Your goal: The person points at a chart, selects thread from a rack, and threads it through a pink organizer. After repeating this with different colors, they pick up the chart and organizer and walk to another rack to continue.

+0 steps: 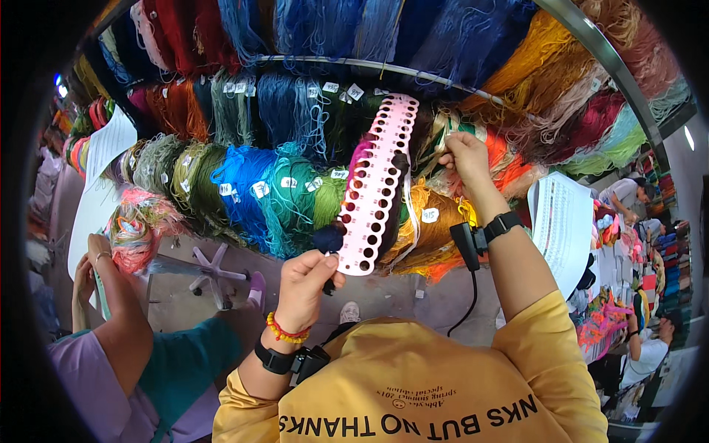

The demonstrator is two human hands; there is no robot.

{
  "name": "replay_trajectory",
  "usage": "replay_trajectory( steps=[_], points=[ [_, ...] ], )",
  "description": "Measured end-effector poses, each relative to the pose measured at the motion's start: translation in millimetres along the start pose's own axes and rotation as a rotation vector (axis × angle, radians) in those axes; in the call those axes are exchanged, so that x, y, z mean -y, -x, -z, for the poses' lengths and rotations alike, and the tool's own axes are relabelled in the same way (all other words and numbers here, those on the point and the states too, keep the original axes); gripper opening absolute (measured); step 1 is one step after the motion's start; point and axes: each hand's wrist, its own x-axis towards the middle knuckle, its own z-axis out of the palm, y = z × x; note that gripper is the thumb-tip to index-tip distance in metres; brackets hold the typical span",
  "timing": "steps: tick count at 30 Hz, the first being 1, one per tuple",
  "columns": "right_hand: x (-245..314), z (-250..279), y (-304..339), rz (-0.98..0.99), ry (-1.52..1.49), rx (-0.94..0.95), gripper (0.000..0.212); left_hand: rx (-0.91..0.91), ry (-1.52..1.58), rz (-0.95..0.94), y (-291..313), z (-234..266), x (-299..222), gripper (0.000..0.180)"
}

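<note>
Nearest, at 7 o'clock, the left hand pinches the lower end of a long, pale-pink flat card with two rows of round holes; its fingers are closed on that edge, with a dark navy thread bundle just above them. The card slants from 6 o'clock up toward 1 o'clock, in front of the hanging yarn. Magenta threads show along its left edge and a black thread knot at its right, while many other holes look bare. Judging by that, the card is only partly filled, though against the dark yarn it is hard to tell exactly which holes carry thread.

Beyond the card, at 2 o'clock, the right hand has its fingers drawn narrow on loose cream strands, which do not yet look fastened to the card.

Around them hang a golden-orange hank toward 4 o'clock and a bright-blue hank toward 10 o'clock. White printed sheets are at 3 o'clock. Farther off, a co-worker's hand is near 9 o'clock, beside a pink multicoloured hank; a curved metal rail runs across 12 o'clock beneath deep-blue skeins.
</note>
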Motion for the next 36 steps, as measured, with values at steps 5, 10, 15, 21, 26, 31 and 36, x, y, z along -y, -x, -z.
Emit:
replay_trajectory(
  steps=[5,10,15,21,26,31,36],
  points=[
    [1,2,2,0.013,-0.030,0.006,0.012,0.095,-0.179,-0.067,-28,-26,9,0.020],
    [-3,1,4,0.007,-0.014,-0.008,0.010,0.143,-0.366,0.056,-38,-30,37,0.023],
    [-1,8,4,-0.016,-0.049,-0.039,0.011,0.199,-0.426,0.092,-21,-13,17,0.027],
    [2,11,3,-0.102,-0.146,0.033,0.010,0.000,-0.683,-0.130,-10,-11,-32,0.019],
    [5,15,2,-0.157,-0.243,0.083,0.009,0.302,-0.769,-0.299,-87,-80,-65,0.018],
    [9,11,6,-0.149,-0.305,0.145,0.009,0.259,-0.642,0.209,-173,-142,-56,0.018],
    [4,9,3,-0.137,-0.293,0.128,0.011,0.168,-0.630,0.371,-206,-160,-35,0.021]
  ],
)
